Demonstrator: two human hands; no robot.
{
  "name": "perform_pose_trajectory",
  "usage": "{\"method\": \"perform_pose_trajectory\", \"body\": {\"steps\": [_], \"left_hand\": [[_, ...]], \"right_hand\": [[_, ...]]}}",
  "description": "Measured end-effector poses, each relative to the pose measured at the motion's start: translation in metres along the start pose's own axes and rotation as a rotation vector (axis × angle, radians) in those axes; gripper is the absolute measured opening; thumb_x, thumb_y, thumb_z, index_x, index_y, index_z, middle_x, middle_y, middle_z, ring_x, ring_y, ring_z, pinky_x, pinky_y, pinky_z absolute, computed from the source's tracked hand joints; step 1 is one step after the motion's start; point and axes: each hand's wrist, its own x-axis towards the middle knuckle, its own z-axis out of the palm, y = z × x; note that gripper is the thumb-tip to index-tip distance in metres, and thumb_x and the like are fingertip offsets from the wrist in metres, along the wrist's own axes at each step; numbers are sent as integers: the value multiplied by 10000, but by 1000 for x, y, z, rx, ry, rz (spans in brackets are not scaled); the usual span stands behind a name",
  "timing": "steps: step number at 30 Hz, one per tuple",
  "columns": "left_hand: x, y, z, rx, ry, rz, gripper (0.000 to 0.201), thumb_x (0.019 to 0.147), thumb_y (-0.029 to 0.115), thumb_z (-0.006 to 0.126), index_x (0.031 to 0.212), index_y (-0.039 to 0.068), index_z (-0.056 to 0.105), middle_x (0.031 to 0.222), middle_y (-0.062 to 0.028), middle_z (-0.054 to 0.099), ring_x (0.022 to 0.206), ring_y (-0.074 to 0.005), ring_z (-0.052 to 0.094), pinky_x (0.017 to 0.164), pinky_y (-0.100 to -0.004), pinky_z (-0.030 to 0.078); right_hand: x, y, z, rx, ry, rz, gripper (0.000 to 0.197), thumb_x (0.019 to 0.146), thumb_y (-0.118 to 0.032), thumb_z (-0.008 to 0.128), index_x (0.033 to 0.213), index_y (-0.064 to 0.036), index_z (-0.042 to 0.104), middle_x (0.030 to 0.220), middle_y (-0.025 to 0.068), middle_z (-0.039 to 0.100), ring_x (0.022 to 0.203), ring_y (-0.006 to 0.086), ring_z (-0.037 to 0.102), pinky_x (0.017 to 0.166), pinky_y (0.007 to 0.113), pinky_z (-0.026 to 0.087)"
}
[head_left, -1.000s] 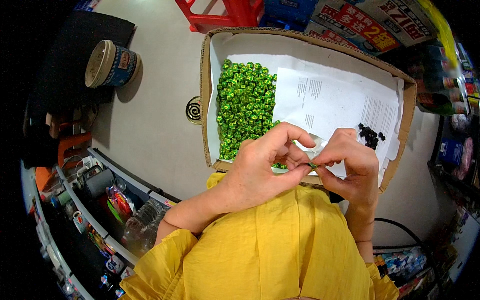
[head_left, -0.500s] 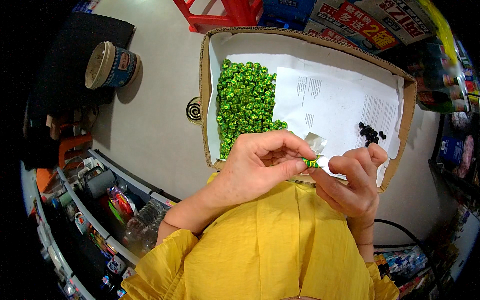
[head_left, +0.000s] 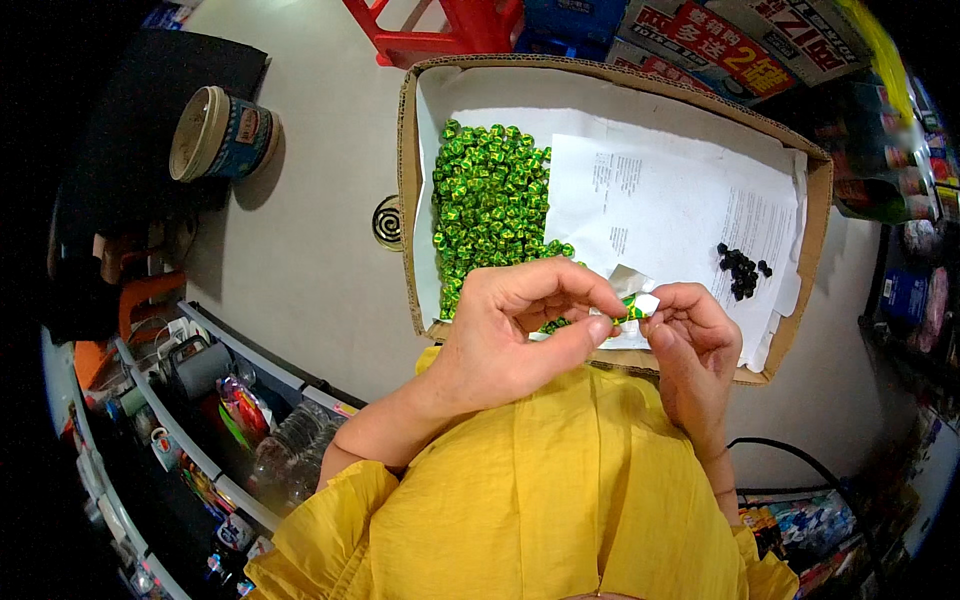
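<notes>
Low over the near side of a shallow cardboard tray, my left hand pinches a small green-and-yellow foil wrapper between thumb and forefinger. My right hand has thumb and forefinger closed at the wrapper's white right end. Whatever is inside the wrapper is hidden. Left of the hands, many green-and-yellow wrapped balls fill the tray's left part. Small black lumps lie in a loose heap at the right. Silvery wrapper sheets lie just behind my fingers, partly covered by them.
White printed paper lines the tray. A bucket and a round coil-patterned metal piece are on the floor to the left. A red stool and printed cartons stand beyond. Shelves with goods flank both sides.
My right hand has moved left and its fingers have come together at the wrapper's end. The wrapper has tilted up and shows more of its white end. My left hand has hardly moved.
</notes>
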Motion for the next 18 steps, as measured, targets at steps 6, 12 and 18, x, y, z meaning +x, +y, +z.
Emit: {"method": "perform_pose_trajectory", "body": {"steps": [6, 12, 18], "left_hand": [[-1, -2, 3, 153, 32, 42, 149, 744, -105, 610, 875, -43, 575, 887, -91, 590, 834, -129, 576, 756, -248, 480], [3, -4, 6, 85, 51, 102, 302, 720, -106, 627, 932, 12, 447, 887, -61, 562, 849, -123, 576, 753, -242, 473], [4, -6, 9, 17, 98, 34, 382, 715, -107, 627, 989, 24, 397, 885, -77, 564, 864, -129, 582, 754, -248, 478]], "right_hand": [[1, 4, 8, 134, 1, -37, 177, 824, 25, 558, 990, 69, 512, 829, 39, 551, 717, 48, 484, 610, 162, 382], [1, 5, 16, 132, 47, -64, 175, 804, 48, 582, 969, 64, 525, 851, 56, 571, 696, 53, 497, 581, 161, 393], [0, 17, 15, 62, 124, -180, 136, 795, 56, 591, 923, 35, 548, 841, 60, 583, 663, 47, 487, 534, 164, 367]]}}
